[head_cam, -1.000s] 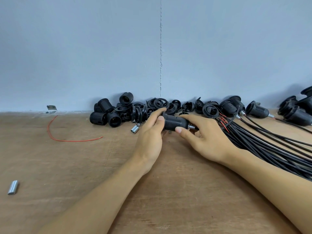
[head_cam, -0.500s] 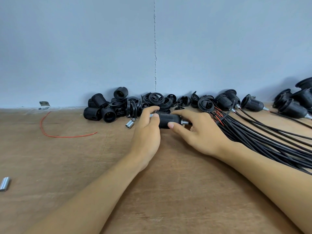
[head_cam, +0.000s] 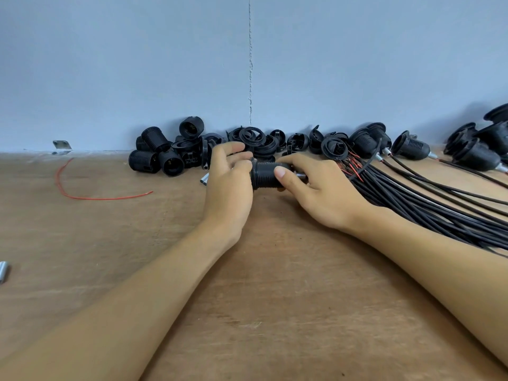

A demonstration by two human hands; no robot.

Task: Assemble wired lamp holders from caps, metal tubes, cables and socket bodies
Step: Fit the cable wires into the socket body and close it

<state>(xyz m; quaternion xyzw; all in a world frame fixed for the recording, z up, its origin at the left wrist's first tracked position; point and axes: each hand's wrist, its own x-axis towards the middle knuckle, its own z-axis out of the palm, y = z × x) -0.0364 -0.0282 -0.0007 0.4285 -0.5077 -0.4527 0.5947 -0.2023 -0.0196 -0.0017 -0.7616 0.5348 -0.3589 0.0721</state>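
While both hands held black threaded plastic socket body (head_cam: 265,174) low over brown wooden table (head_cam: 275,298): left hand (head_cam: 228,185) fingers curled round its left end, right hand (head_cam: 321,193) pinched barrel. Short metal tube (head_cam: 301,176) protruded right. Likely step: screwing body to cap. Next needed: counter-twist, check seating.

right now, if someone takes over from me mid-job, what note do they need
Left hand grips the socket at its left end; right hand pinches its right end, where a metal tube sticks out.
Cables lie bundled on the right, loose sockets and caps along the wall, a spare tube by the left hand.
Done: several wired holders far right.
Left: finish this one, then the rest.
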